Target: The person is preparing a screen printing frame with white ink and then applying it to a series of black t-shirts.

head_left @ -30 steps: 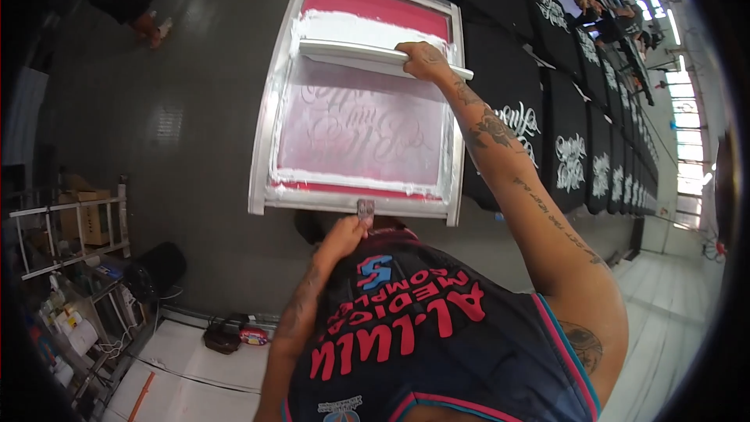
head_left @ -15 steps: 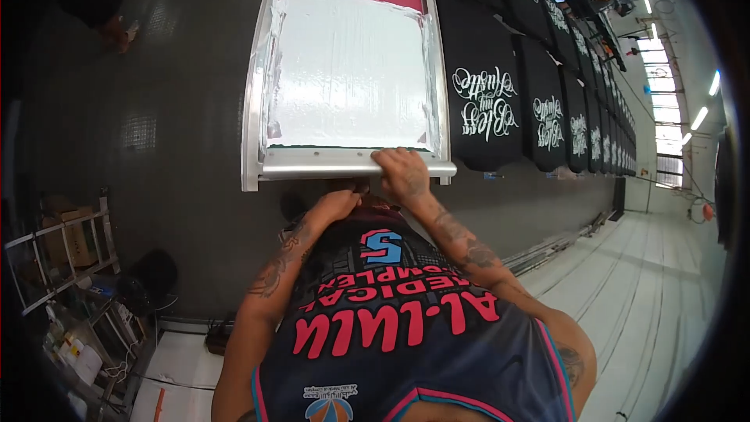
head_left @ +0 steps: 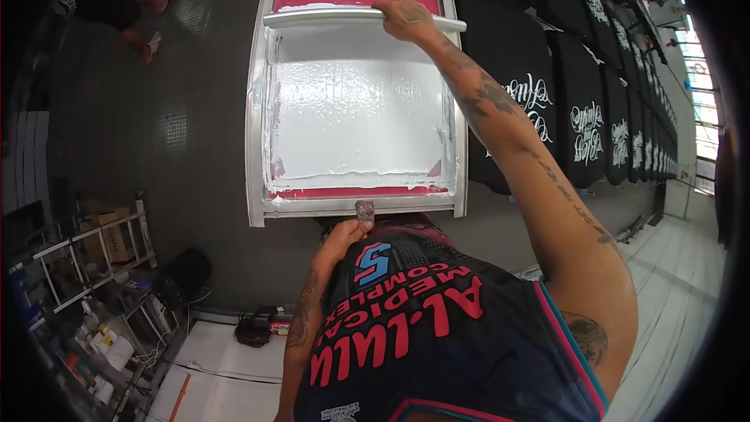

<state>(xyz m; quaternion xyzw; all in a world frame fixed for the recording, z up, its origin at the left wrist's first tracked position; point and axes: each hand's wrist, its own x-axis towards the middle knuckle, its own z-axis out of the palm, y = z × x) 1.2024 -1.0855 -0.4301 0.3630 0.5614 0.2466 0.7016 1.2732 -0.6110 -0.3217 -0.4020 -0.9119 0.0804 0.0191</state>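
A silk-screen printing frame [head_left: 258,117] with pale metal sides lies flat in front of me. White ink [head_left: 359,117] covers most of its mesh, and pink strips show at the far and near ends. Across the far part of the frame lies a long metal squeegee [head_left: 328,18]. My right hand [head_left: 408,19] is closed over its bar, right of the middle, with the arm stretched forward. The squeegee's lower edge is hidden. At the frame's near edge, the fingers of my left hand [head_left: 342,239] are closed on a small metal bracket [head_left: 365,212].
Black printed shirts [head_left: 516,109] lie in a long row to the right. A shelf rack [head_left: 70,266] with bottles stands at the lower left. Another person's feet [head_left: 152,47] are on the dark floor at the far left. A dark bag [head_left: 254,330] lies behind me.
My right hand has moved the squeegee from the frame's near edge to its far end. The near pink strip and bracket have come into view. My left hand stays at the near edge.
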